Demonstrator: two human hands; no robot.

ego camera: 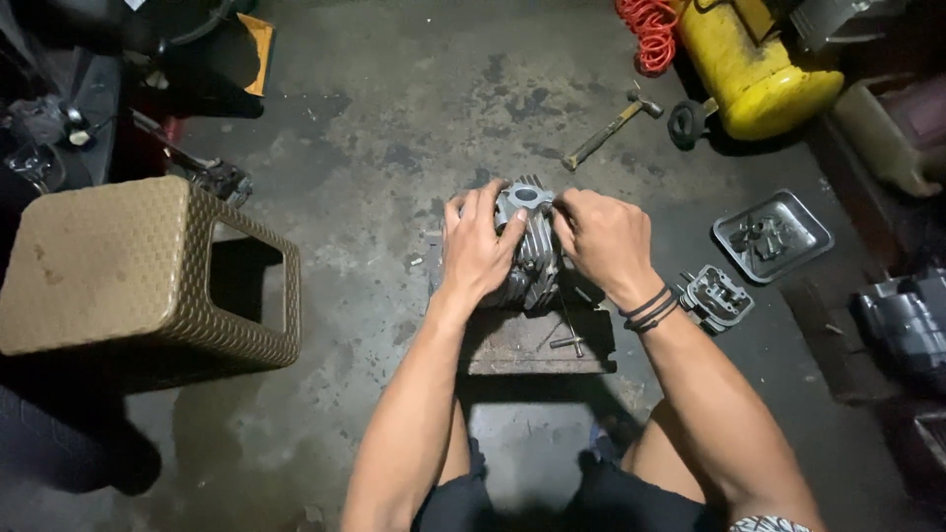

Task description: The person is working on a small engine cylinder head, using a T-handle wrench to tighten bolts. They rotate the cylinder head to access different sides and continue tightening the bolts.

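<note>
Both hands grip our finned engine cylinder [532, 251]: left hand [476, 246] wraps its left flank, right hand [603, 239] pinches its top-right edge, cylinder axis pointing away.

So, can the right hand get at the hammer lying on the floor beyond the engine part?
Probably yes: the right hand is on the finned cylinder, and bare floor lies between it and the hammer, though a forward stretch seems needed.

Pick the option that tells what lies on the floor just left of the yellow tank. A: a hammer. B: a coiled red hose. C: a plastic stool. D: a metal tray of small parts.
A: the hammer lies on the concrete beside the yellow tank, beyond both hands on the finned metal part.
</note>
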